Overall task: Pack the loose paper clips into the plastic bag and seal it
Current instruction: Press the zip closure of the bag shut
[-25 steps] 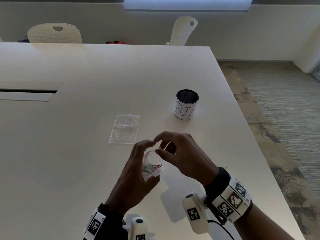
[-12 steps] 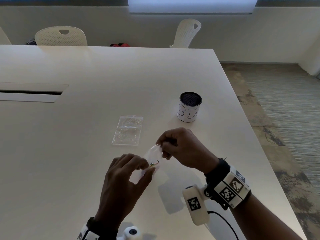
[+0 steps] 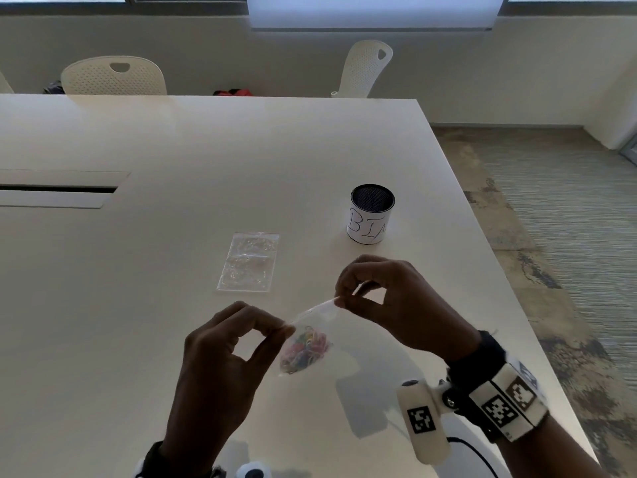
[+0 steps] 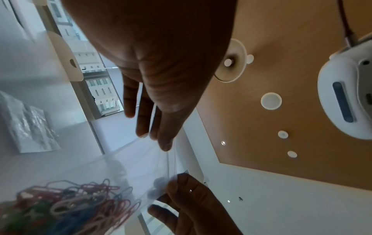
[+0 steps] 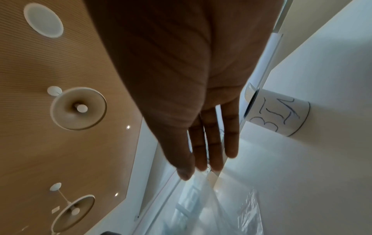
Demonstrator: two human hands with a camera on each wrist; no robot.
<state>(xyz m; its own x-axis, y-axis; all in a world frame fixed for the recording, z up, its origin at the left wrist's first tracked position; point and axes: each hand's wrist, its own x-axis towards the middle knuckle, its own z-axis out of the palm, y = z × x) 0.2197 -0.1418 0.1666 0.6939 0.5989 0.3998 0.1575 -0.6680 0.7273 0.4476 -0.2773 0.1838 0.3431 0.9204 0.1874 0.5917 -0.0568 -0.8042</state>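
Between both grips, plastic bag (image 3: 312, 334)

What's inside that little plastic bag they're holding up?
The plastic bag holds a heap of colored paper clips, bunched at its bottom. Both hands pinch its top edge; whether it is sealed cannot be told.

Small clear plastic bag (image 3: 312, 334) hangs tilted above table, colourful paper clips (image 3: 305, 348) (a tangled heap) bunched at bottom.

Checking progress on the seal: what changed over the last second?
The hands drew apart: left hand and right hand now pinch opposite ends of the plastic bag, stretching its top taut, paper clips inside. The spare bag and bin stayed put.
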